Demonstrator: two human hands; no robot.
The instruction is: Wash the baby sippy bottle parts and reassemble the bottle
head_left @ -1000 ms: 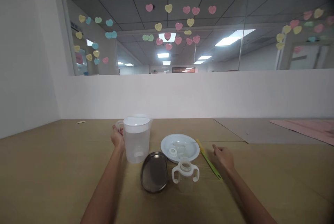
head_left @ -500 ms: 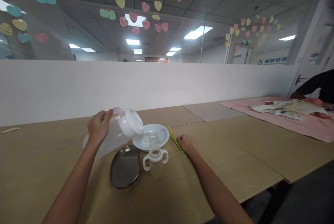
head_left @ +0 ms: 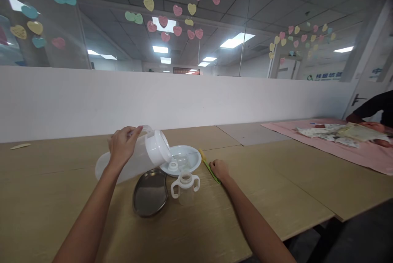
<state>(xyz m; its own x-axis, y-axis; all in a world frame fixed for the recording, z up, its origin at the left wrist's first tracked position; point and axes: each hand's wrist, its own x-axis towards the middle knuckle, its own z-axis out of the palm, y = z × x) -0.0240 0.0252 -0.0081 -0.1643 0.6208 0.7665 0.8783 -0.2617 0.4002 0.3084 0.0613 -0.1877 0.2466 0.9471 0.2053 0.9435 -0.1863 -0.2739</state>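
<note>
My left hand is wrapped round the handle of a translucent plastic pitcher with a white lid. The pitcher tilts to the right, its lid over the edge of a white bowl. In the bowl lie a white bottle cap part and a clear piece. A clear baby bottle with two white handles stands upright and uncapped in front of the bowl. My right hand rests on the table, fingers curled in, beside a green and yellow brush; nothing shows in it.
A kidney-shaped metal tray lies left of the bottle, below the pitcher. A pale flat strip is at the far left. On the right, a pink cloth bears papers, and a person's dark sleeve shows. A white wall borders the table.
The view has turned slightly left. The pitcher in my left hand has moved a little right and tilts over the bowl's edge. My right hand stays by the brush.
</note>
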